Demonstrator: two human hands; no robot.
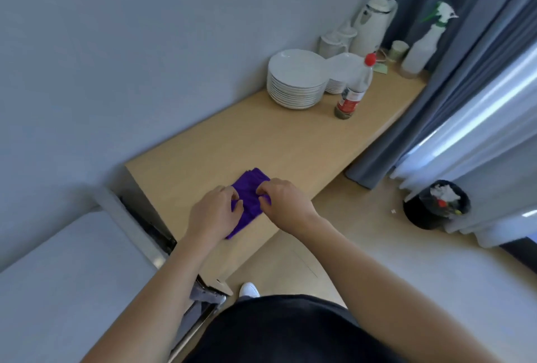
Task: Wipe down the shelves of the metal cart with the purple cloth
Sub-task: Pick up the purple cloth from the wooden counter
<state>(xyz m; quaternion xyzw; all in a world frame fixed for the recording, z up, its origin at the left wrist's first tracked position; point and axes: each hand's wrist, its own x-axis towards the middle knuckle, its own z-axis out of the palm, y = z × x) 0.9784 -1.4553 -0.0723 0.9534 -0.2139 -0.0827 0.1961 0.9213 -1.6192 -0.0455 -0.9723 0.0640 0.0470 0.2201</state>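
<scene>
Cloth (250,200) lying folded near wooden counter (290,141) front edge, pinched by left hand (213,211) and right hand (286,203); best kept folded flat and firmly gripped before carrying to cart (203,304) at lower left.

On the wooden counter (290,141) you have a stack of white plates (296,79) against the wall, with a red-capped bottle (353,91) just beside it. Farther back stand a white kettle (373,24), two lidded cups (337,38) and a spray bottle (425,40) near the grey curtain (453,78). A black bin (436,205) sits on the floor to your right.
</scene>
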